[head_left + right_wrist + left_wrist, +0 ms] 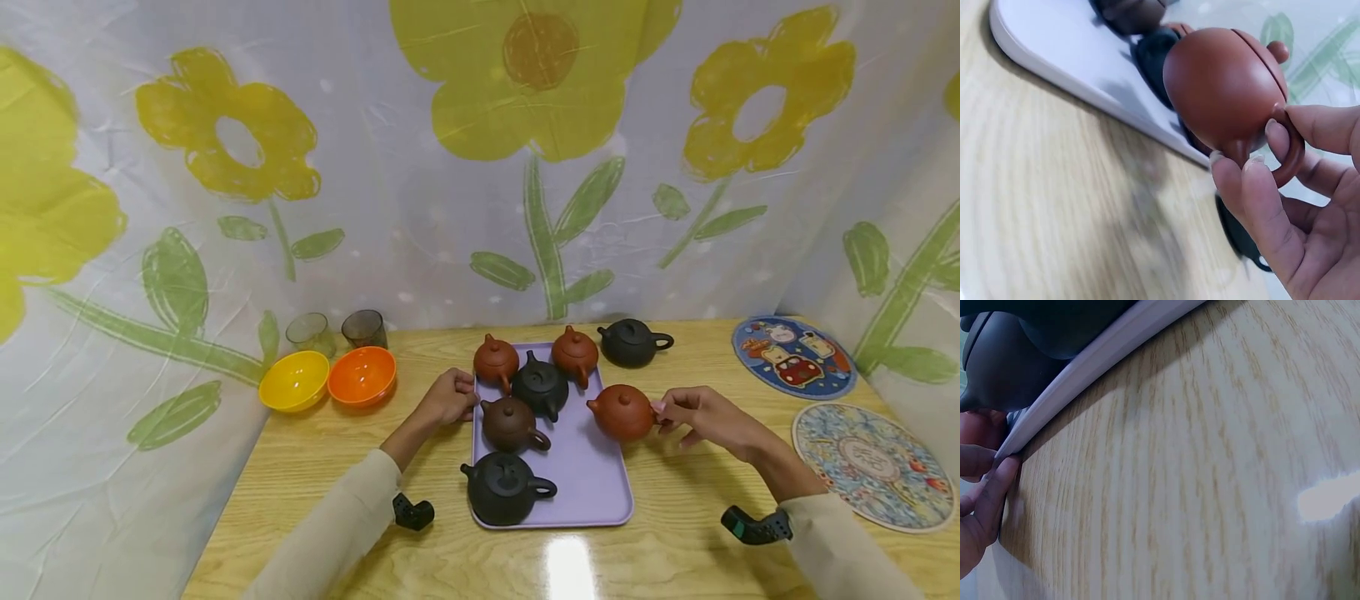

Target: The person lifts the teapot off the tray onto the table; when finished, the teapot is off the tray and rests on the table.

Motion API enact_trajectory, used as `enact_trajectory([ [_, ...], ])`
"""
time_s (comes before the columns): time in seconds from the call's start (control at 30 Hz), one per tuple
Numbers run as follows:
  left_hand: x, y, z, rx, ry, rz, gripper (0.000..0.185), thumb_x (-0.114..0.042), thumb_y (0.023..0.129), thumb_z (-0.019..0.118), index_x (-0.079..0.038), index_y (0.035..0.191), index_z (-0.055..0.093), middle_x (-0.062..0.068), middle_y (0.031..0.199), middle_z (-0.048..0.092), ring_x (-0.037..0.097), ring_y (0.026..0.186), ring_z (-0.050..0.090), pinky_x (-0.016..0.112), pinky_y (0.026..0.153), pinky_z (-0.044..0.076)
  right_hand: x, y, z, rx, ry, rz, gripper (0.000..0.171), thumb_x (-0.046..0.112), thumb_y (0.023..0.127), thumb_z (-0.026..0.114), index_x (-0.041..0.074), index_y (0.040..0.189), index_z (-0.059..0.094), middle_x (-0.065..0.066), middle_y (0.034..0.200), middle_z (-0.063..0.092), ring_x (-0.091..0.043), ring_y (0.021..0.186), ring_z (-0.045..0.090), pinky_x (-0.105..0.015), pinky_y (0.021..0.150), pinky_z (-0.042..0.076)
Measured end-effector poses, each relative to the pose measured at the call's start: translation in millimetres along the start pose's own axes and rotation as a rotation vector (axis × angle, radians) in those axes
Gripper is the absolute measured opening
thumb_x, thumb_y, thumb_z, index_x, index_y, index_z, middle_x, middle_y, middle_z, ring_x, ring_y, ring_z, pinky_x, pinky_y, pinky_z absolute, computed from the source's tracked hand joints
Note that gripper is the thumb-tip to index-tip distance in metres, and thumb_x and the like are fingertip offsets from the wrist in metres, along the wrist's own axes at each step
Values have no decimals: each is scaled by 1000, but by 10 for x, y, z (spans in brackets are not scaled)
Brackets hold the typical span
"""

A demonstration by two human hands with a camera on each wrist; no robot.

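The left hand point(450, 398) pinches the lilac tray point(581, 475) at its ten o'clock; at three, the reddish teapot point(624, 412) overhangs the edge, to my eye rigid, brittle, best held by its handle point(1298, 150), which the right hand point(701, 417) grips.

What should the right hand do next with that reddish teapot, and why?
Probably ease the reddish teapot inward and lower it onto the tray: the right hand holds it raised at the tray's right edge, with bare tray beside it, while the left hand pinches the opposite edge.
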State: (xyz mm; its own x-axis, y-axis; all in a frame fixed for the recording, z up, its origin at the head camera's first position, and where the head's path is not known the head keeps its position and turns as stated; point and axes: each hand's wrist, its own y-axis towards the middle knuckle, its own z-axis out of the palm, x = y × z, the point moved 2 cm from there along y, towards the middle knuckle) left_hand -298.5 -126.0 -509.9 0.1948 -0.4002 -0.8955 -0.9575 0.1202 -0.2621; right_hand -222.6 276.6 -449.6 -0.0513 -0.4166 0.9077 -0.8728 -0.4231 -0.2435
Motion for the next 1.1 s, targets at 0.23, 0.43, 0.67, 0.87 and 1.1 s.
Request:
enact_trajectory([
  [0.23,-6,3,-1,3,0,-11,34,3,92,61,5,125,52,16,109,55,19,83,59,32,66,63,-78,99,-205,19,-23,-19,35,27,106,51,-6,107,63,-15,104,68,-29,96,67,-42,73,62],
  [0.43,-7,0,-6,4,3,-3,34,3,92,61,5,124,52,15,107,55,19,83,58,30,64,62,-185,214,-366,44,-48,-43,36,27,107,49,-6,110,62,-19,108,68,-29,100,66,-45,76,62],
  [0.67,-11,-6,4,-5,9,0,33,3,91,62,5,123,53,14,105,56,18,80,58,29,62,61,-317,321,-537,36,-48,-12,35,27,106,51,-6,111,63,-13,103,70,-28,97,68,-42,78,62],
  [0.87,-19,-15,11,3,-5,-6,33,4,91,61,5,123,52,14,105,55,18,80,58,30,62,61,-372,350,-619,35,-52,42,37,28,106,51,-6,115,62,-13,108,69,-24,97,70,-38,80,61],
  [1.1,-17,2,6,0,-9,-6,33,5,90,61,5,122,52,13,104,55,18,79,58,28,61,61,-422,409,-647,57,-39,44,37,29,107,48,-5,115,61,-17,108,70,-25,96,70,-37,80,60],
])
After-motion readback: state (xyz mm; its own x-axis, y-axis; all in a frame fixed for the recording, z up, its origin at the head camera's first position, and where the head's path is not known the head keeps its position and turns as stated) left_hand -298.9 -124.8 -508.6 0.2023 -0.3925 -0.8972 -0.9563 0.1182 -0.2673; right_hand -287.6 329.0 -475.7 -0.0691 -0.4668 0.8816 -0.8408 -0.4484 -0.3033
